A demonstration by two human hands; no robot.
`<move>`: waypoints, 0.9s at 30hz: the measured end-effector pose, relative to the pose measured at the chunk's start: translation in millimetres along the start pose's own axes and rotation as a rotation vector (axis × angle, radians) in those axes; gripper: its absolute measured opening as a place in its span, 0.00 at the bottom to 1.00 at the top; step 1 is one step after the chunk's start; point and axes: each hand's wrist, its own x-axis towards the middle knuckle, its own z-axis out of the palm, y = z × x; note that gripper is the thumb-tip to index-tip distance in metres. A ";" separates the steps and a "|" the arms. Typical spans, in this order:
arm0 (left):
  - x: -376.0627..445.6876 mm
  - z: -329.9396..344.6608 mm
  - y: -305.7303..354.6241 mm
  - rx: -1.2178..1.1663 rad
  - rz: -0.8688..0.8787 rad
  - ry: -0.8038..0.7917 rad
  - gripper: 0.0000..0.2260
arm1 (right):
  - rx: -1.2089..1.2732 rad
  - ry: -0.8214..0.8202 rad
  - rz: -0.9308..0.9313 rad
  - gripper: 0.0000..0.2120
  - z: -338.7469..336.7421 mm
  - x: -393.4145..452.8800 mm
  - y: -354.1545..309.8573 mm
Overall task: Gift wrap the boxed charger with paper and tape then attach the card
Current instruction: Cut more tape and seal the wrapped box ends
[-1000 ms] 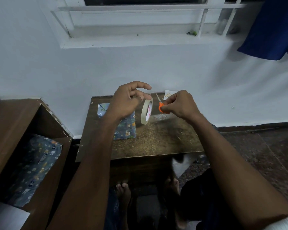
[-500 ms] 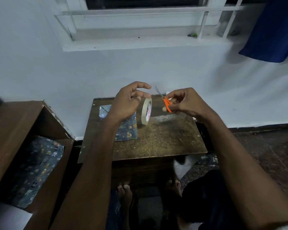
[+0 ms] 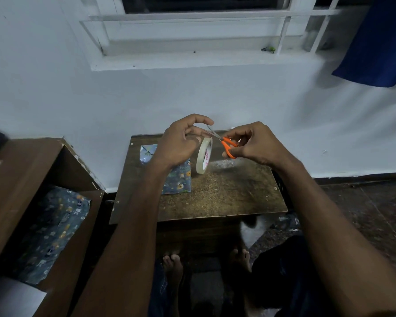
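1. Left hand [image 3: 181,145] pinches a tape strip off the roll [image 3: 204,155], which hangs above the table [image 3: 226,193]
2. Right hand [image 3: 252,143] fingers curled through orange scissors [image 3: 224,143]; blades at the strip
3. Wrapped box [image 3: 176,179] on the table under the left wrist

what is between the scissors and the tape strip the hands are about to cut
Nothing visible. The right hand holds the orange scissors, whose blades reach the stretch of tape between the left hand and the hanging tape roll; the strip itself is too faint to see.

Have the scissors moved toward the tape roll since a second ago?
Yes. The scissors in the right hand have swung left; their blades now reach over the tape roll, toward the left hand, where before they sat right of it.
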 end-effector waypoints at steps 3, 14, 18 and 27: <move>0.1 -0.3 0.4 -0.005 -0.004 0.004 0.26 | -0.018 0.021 -0.001 0.15 1.2 0.3 -1.8; -1.2 -0.5 3.0 -0.027 -0.002 -0.002 0.26 | -0.117 0.117 -0.013 0.19 3.4 4.1 0.3; -1.0 1.1 2.3 -0.006 0.013 -0.005 0.26 | -0.108 0.106 -0.015 0.19 1.8 5.3 2.4; 3.2 7.4 -5.6 0.144 0.012 0.068 0.31 | -0.167 0.177 0.035 0.15 5.1 6.2 8.7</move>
